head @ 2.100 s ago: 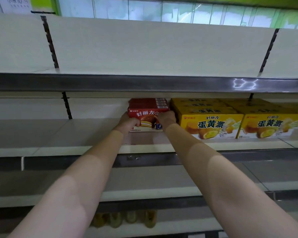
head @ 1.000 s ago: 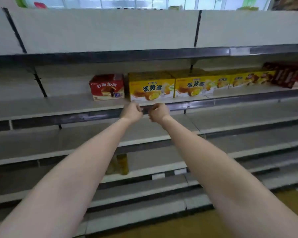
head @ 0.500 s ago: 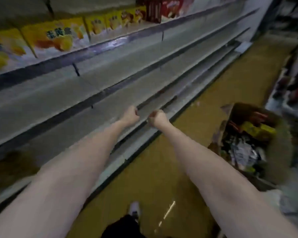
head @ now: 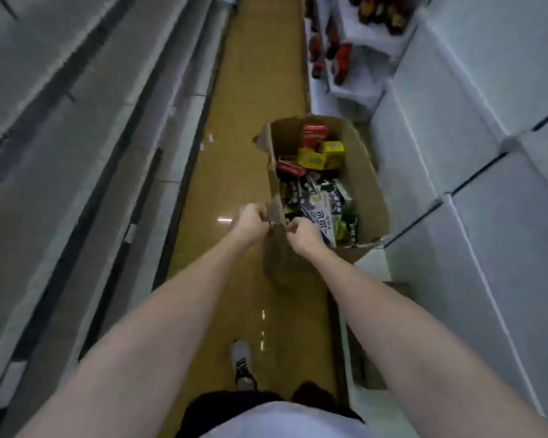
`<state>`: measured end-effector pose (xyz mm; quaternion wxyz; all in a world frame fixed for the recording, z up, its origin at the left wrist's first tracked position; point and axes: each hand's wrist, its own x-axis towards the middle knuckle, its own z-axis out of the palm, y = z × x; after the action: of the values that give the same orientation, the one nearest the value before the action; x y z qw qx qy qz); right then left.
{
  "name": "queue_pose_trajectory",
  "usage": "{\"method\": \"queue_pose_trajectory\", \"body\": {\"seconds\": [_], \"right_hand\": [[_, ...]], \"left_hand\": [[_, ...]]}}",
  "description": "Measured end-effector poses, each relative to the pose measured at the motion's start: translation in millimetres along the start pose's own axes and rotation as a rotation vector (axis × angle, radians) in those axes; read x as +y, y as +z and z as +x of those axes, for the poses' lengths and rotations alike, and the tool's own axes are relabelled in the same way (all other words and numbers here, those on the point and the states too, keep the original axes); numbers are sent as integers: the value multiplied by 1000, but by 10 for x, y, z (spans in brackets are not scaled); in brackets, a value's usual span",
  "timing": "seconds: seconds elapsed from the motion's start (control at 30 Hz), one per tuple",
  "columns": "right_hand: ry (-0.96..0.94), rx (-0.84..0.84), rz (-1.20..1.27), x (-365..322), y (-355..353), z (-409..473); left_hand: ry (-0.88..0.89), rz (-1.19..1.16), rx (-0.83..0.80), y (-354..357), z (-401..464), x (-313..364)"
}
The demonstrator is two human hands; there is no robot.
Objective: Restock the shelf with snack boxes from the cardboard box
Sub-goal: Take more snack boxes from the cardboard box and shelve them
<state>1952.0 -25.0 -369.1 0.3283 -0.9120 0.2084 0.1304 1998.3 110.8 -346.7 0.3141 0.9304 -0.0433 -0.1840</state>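
i'm looking down a narrow shop aisle with a glossy yellow-brown floor [head: 250, 99] that catches small bright glints of overhead light. along the left run tiered grey shelves [head: 76, 128] with dark edge strips, blurred. on the right stands a wall of white panels [head: 475, 159] split by dark seams. at the far right, a white display stand [head: 355, 90] carries red and dark bottles [head: 342, 63], too blurred to read. the light is cool and dim.

cardboard box [head: 366, 172]: brown | snack boxes [head: 321, 156]: red, yellow, black-white | floor [head: 253, 90]: tan
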Motion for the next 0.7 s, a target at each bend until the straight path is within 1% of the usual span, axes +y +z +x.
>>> {"method": "queue_pose_trajectory", "body": {"seconds": [0.13,0.33,0.5,0.6,0.7], "right_hand": [[130,81,20,265,-120,201],[206,149,95,451,-218,485],[250,167,137,637,-347,867],[226,163,105,745,-457,1171],[216,118,149,824,-538,1533]], "left_hand": [[85,-34,-111,224,403,198],[130,-26,-168,475,728,512],[140,15,-197,581,1037,764],[110,2,-200,658,1307,892],[57,-33,-193,745,1638,968]]}}
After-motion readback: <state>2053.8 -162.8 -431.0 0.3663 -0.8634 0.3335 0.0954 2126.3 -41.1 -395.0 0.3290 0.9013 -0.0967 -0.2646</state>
